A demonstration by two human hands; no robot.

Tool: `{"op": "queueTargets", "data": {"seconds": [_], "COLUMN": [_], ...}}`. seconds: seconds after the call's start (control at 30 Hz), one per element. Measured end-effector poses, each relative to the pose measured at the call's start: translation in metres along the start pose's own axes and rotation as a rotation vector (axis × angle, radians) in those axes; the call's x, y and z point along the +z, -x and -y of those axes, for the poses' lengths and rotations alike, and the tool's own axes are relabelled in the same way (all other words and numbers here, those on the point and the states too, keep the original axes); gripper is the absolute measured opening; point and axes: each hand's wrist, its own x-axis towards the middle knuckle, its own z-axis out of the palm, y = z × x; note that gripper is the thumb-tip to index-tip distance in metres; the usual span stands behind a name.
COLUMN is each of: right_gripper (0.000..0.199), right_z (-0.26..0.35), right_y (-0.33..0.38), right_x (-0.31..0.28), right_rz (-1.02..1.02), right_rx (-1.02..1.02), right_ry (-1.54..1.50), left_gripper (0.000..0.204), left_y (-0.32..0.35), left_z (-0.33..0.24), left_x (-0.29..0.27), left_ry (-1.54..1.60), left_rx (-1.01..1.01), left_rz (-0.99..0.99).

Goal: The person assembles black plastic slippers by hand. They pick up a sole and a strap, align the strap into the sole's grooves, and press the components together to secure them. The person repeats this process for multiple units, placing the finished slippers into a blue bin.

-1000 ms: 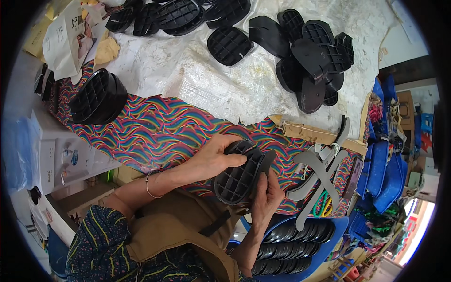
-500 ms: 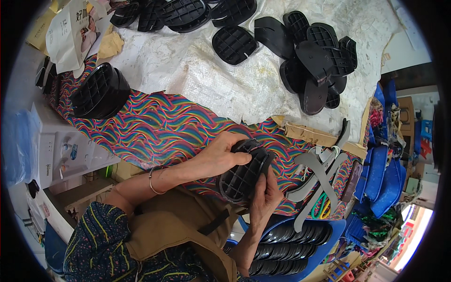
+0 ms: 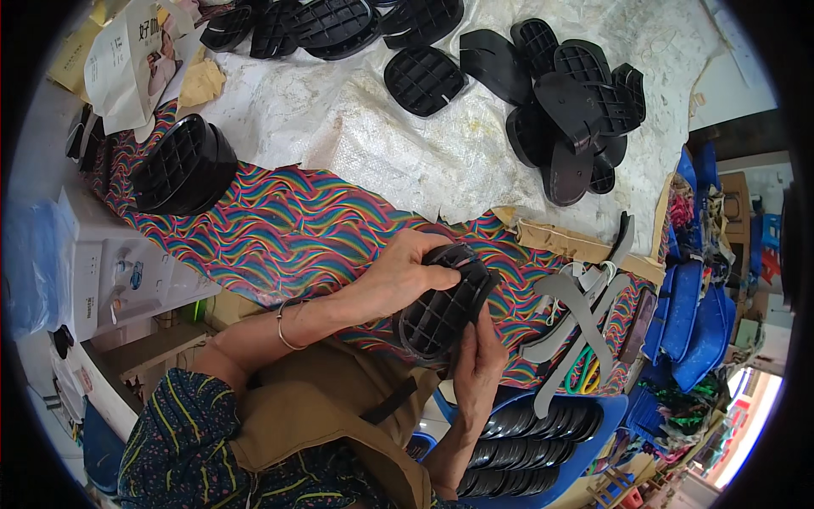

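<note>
black ribbed sole [image 3: 445, 307] x1 | left hand [image 3: 398, 276] gripping | right hand [image 3: 479, 365] gripping

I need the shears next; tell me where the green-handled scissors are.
In the head view, the green-handled scissors lie at lower right on the rainbow-striped cloth, beneath the grey sandal straps, just right of the right hand.

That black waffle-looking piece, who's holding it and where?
Both hands hold the black ribbed sole: the left hand grips its upper end, fingers curled over the edge, and the right hand supports its lower end.
</note>
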Motion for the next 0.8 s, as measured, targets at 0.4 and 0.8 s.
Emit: {"op": "queueTargets", "data": {"seconds": [0.4, 0.8], "right_gripper": [0.02, 0.024], "right_z": [0.01, 0.014], "right_y": [0.036, 0.047], "right_x": [0.014, 0.016], "right_rz": [-0.116, -0.113], "right_rx": [0.106, 0.147], "right_ry": [-0.254, -0.465], "left_gripper": [0.015, 0.015], "left_y": [-0.003, 0.006], "left_z": [-0.013, -0.017], "left_x": [0.003, 0.02], "left_ry": [-0.061, -0.038], "left_rx": [0.133, 0.227], "left_rz": [-0.031, -0.108]}}
